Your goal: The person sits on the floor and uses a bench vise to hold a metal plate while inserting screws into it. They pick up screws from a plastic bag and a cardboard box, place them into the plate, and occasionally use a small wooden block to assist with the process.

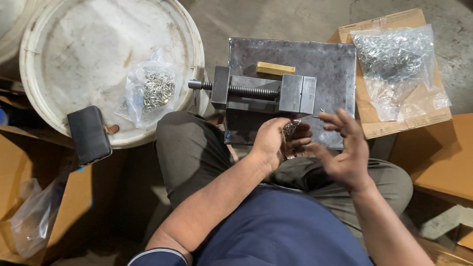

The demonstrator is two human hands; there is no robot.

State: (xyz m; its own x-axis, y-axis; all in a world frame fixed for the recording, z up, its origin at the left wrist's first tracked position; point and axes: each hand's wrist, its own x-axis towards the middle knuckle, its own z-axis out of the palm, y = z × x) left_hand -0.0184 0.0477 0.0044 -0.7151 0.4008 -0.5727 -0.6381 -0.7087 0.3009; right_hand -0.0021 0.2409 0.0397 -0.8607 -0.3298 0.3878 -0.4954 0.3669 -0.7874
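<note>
Concrete floor [276,17], grey and stained, shows at twelve o'clock beyond a cluttered work spot, and brown cardboard [438,152] lies at three and at nine o'clock. Nearest the camera sits the person's own body: a dark blue shirt [281,231] at six o'clock and grey trousers [192,152] over bent knees just above it. Both forearms reach up toward the middle. The left hand [271,143] is cupped, fingers curled around a small cluster of shiny metal pieces [290,129] resting in its palm. The right hand [345,148] is just beside it at about three o'clock from that cluster, fingers spread and loose, gripping nothing that can be made out; a thin metal pin [321,110] shows near its fingertips, though whether it is touched cannot be told. Directly past the hands, at twelve o'clock, a steel vise [266,93] with a threaded screw lies on a dark metal plate [335,64], and a small yellowish block [275,68] rests on the plate behind the vise. Out at ten o'clock a white round drum lid [74,49] carries a clear bag of small metal parts [150,91] and a black phone [88,134] on its near edge. At two o'clock a larger clear bag of metal parts [394,64] lies on a flat cardboard sheet [394,123].
</note>
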